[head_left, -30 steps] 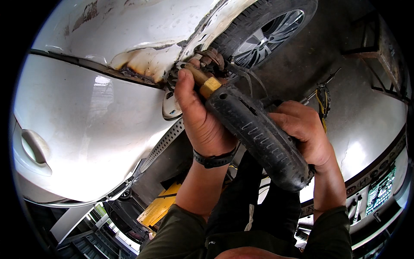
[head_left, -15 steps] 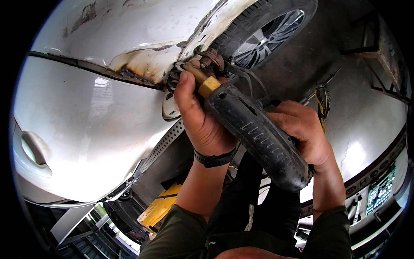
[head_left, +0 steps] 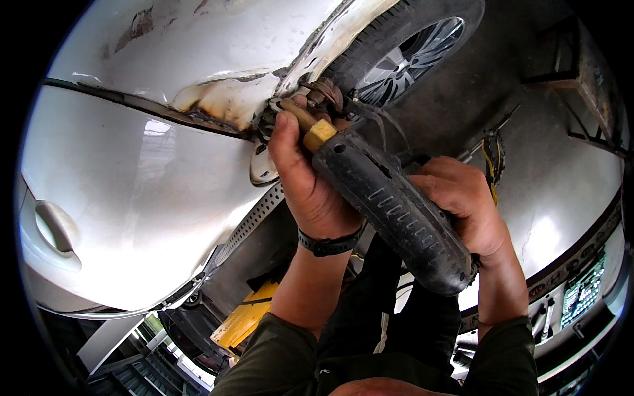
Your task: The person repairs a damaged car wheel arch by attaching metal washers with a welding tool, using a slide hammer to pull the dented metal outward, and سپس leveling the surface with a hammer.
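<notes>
Across the middle of the view lies a black spot-welding gun [head_left: 393, 211] with vent slots and a brass-coloured nose [head_left: 320, 134]. My left hand [head_left: 310, 191] is closed round its front end, thumb up along the brass nose. My right hand [head_left: 465, 201] wraps the grip on the other side; most of those fingers are hidden behind the body. The gun's nose points at the dented edge of a white car panel [head_left: 218, 46], near a browned, scorched patch [head_left: 214, 109]. A cluster of rusty metal pieces [head_left: 323, 96] sits by the nose; its contact point is hidden.
A wheel [head_left: 403, 66] stands beyond the panel. The white car door [head_left: 132, 198] fills the left. A perforated metal strip [head_left: 251, 218] runs below it. A metal bench [head_left: 581, 86] is at far right, with a rod-like tool [head_left: 492, 138] on the floor. A yellow object [head_left: 247, 317] lies lower left.
Almost nothing differs. The view has shifted very slightly against the car; both hands keep the same grip on the spot-welding gun.
</notes>
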Demonstrator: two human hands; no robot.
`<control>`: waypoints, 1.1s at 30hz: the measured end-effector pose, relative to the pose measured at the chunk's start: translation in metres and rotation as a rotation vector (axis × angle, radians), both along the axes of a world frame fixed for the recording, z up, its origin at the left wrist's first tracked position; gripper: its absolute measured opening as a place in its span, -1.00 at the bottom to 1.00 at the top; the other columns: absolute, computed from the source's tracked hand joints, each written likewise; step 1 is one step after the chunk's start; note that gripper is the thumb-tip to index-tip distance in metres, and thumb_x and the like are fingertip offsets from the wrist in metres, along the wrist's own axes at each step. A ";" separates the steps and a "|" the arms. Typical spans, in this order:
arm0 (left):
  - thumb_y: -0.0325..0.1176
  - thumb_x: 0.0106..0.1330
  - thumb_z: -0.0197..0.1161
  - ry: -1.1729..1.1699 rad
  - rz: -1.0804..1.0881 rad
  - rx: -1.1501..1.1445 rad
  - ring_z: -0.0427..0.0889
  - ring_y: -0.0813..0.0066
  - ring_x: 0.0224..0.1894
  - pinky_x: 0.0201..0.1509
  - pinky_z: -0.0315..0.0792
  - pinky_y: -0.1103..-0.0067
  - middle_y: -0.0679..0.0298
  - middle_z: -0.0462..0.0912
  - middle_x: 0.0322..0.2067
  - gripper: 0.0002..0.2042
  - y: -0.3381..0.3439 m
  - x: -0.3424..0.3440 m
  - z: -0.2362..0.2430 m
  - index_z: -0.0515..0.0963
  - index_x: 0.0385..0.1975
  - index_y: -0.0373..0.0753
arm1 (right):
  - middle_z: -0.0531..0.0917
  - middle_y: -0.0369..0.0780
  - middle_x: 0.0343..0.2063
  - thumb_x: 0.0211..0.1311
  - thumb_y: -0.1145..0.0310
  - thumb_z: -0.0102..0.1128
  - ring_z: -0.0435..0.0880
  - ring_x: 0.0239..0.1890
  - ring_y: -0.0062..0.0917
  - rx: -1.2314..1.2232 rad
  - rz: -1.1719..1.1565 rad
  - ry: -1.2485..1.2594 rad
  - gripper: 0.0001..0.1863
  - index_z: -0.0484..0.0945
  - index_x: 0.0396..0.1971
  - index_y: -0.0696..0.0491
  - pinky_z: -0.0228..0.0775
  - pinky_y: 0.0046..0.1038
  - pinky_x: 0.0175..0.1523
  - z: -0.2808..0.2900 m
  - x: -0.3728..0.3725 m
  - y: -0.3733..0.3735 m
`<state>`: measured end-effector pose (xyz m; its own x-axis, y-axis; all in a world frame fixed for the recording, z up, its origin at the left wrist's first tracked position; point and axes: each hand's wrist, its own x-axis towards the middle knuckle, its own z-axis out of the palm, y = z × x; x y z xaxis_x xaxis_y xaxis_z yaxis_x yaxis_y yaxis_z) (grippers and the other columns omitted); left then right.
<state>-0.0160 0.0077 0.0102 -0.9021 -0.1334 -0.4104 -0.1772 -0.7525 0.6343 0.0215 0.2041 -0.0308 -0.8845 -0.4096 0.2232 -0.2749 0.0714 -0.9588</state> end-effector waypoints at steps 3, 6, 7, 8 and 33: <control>0.08 0.51 0.09 -0.017 0.008 -0.031 0.63 0.46 -0.40 -0.36 0.64 0.50 0.26 0.71 -0.29 -0.63 0.001 0.000 0.000 0.57 0.01 -0.06 | 0.69 -0.17 -0.45 -0.09 0.14 0.45 0.68 -0.38 -0.23 0.000 -0.007 0.012 -0.48 0.72 -0.08 0.08 0.47 -0.29 -0.20 0.000 -0.001 0.000; 0.06 0.53 0.07 -0.018 0.027 -0.074 0.64 0.46 -0.40 -0.37 0.65 0.50 0.25 0.71 -0.27 -0.63 -0.001 0.000 -0.001 0.56 0.02 -0.07 | 0.69 -0.16 -0.43 -0.10 0.15 0.45 0.69 -0.36 -0.22 0.012 0.000 0.011 -0.48 0.71 -0.09 0.08 0.47 -0.29 -0.19 0.001 -0.001 0.000; 0.06 0.53 0.06 0.038 -0.012 -0.021 0.64 0.46 -0.40 -0.37 0.65 0.51 0.25 0.71 -0.25 -0.63 -0.004 0.000 -0.005 0.55 0.04 -0.08 | 0.69 -0.16 -0.42 -0.10 0.16 0.44 0.69 -0.35 -0.22 0.024 0.003 0.030 -0.50 0.71 -0.10 0.08 0.47 -0.28 -0.18 0.001 -0.001 0.000; 0.06 0.54 0.04 0.093 -0.052 0.031 0.65 0.46 -0.39 -0.37 0.66 0.51 0.24 0.70 -0.22 -0.62 -0.006 0.000 -0.006 0.53 0.06 -0.08 | 0.69 -0.16 -0.41 -0.10 0.18 0.44 0.69 -0.33 -0.21 0.036 0.007 0.048 -0.51 0.70 -0.11 0.07 0.47 -0.28 -0.18 0.001 -0.001 0.001; -0.42 0.49 -0.05 -0.144 -0.211 0.295 0.44 0.63 -0.31 -0.31 0.38 0.65 0.27 0.59 -0.16 -0.69 -0.032 0.088 -0.018 0.41 0.18 -0.21 | 0.77 -0.07 -0.14 -0.08 0.12 0.47 0.71 -0.27 -0.21 0.035 0.042 -0.014 -0.47 0.72 -0.12 0.15 0.48 -0.28 -0.10 0.008 0.002 0.017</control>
<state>0.0722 -0.0243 -0.0077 -0.8276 0.1910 -0.5278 -0.4186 -0.8364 0.3538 0.0238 0.2207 -0.0224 -0.8692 -0.4541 0.1958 -0.2648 0.0931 -0.9598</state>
